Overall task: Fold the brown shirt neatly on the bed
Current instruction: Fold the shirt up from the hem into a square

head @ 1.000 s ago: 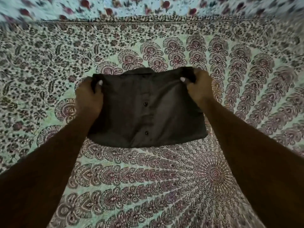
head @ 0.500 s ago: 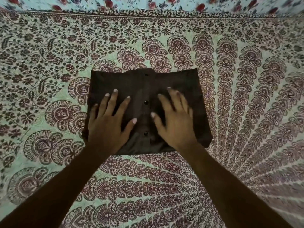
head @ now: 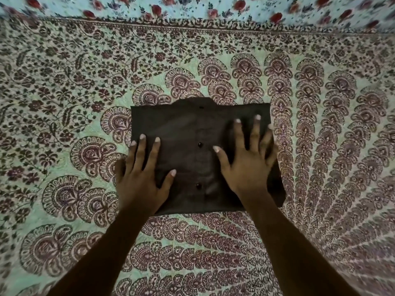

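While the brown shirt [head: 198,154] lies folded in a compact rectangle on the patterned bedspread [head: 64,103], both hands rest flat on it, fingers spread, gripping nothing. If the left hand [head: 140,180], which overhangs the shirt's left edge, or the right hand [head: 249,165], near its right edge, slides outward while pressing, I judge the top layer could drag and skew the fold.

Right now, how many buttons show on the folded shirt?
2: upper button between the hands, lower button near the hem. A dark spot by the collar is unclear; folds may hide others.

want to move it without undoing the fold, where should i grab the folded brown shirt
Judging by its flat rectangular fold, take the folded brown shirt by its two short side edges, one hand from each side, fingers slid underneath. The left hand and right hand now lie flat on top.
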Demonstrator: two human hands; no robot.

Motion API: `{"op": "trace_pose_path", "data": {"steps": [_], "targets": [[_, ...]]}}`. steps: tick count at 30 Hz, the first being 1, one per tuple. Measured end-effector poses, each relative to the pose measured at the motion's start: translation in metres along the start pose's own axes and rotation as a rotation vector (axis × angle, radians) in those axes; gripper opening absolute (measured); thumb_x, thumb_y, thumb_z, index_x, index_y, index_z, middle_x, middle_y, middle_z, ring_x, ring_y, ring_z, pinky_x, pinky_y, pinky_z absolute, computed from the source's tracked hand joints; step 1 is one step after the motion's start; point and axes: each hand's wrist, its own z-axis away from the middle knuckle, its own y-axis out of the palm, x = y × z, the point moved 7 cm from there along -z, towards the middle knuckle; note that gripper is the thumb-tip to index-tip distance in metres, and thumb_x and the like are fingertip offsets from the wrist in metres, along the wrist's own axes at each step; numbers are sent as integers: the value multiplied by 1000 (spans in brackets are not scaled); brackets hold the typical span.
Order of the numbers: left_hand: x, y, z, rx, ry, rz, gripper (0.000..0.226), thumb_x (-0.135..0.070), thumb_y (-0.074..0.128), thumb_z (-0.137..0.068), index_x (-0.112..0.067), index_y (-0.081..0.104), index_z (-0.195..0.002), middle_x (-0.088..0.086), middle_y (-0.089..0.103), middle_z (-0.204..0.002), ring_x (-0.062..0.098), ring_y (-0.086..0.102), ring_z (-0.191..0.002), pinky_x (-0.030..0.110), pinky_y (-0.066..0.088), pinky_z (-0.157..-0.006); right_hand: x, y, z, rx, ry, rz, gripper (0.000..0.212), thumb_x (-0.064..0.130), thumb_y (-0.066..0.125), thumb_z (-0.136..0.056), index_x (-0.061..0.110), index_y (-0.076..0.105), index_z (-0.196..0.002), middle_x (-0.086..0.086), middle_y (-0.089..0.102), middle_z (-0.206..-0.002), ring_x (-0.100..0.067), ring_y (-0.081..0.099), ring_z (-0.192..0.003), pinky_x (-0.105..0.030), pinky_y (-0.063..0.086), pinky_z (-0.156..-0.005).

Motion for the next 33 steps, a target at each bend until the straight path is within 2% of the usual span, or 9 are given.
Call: {"op": "trace_pose_path", "data": {"steps": [3,6,12,16,20,24,27,30,33], "targets": [[5,2,3,-36,-38,-13,89,-70,41,-94,-27,16,-167,1,15,-176,27,22,-160,54,22,-124,50,13,-1,46,-344,-19,71,72,34,-100,45,12,-163,-2,-8,-175,-32,-7,-161,-60,11,-125],[9,8,2,-46,-50,-37,92,-69,41,-94,-19,15,-167,1,15,-175,25,21,-160,54,20,-124,55,35,-1,104,-446,65,69,79,28,-97,56,12,-160,1,0,-175,-26,3,-161,-59,17,-124],[11,11,-2,-11,-64,-39,96,-71,39,-93,-16,13,-167,0,12,-176,25,18,-161,56,19,-124,-4,20,-20,3,-111,90,76,86,24,-92,53,17,-160,5,7,-175,-22,9,-161,-57,16,-125],[10,8,-4,-11,-73,-41,94,-69,39,-93,-16,15,-167,0,14,-176,25,20,-161,57,21,-124,-5,22,-27,53,-32,63,79,84,23,-94,48,9,-162,2,2,-175,-24,2,-161,-60,10,-125],[8,4,-7,-11,-73,-32,92,-68,40,-94,-16,17,-167,0,13,-176,25,20,-160,55,22,-121,13,12,-22,58,9,13,74,60,42,-101,25,23,-163,-16,8,-173,-36,3,-160,-63,6,-124],[9,-2,-7,5,-122,52,91,-68,47,-91,-18,25,-163,8,18,-174,33,31,-154,56,25,-119,66,0,2,-36,-378,-50,48,21,66,-89,12,60,-136,-15,56,-137,-37,60,-120,-50,43,-96],[14,-15,12,-78,-263,165,84,-60,60,-88,-11,40,-152,21,43,-154,44,47,-134,57,38,-107,85,16,12,173,-433,-249,30,10,59,-96,5,67,-125,-12,57,-127,-36,62,-109,-48,58,-85],[27,-20,42,-16,-552,293,81,-54,75,-84,-6,46,-142,24,58,-136,46,57,-122,56,49,-99,95,10,7,181,-319,-253,21,19,55,-103,5,70,-104,-13,60,-115,-35,62,-104,-40,54,-85],[38,-21,58,130,-741,416,60,-55,82,-81,-12,67,-120,16,73,-112,40,69,-107,46,54,-89,111,0,5,249,-193,-239,48,51,49,-103,11,60,-77,-12,65,-93,-36,65,-95,-35,45,-77]]}}
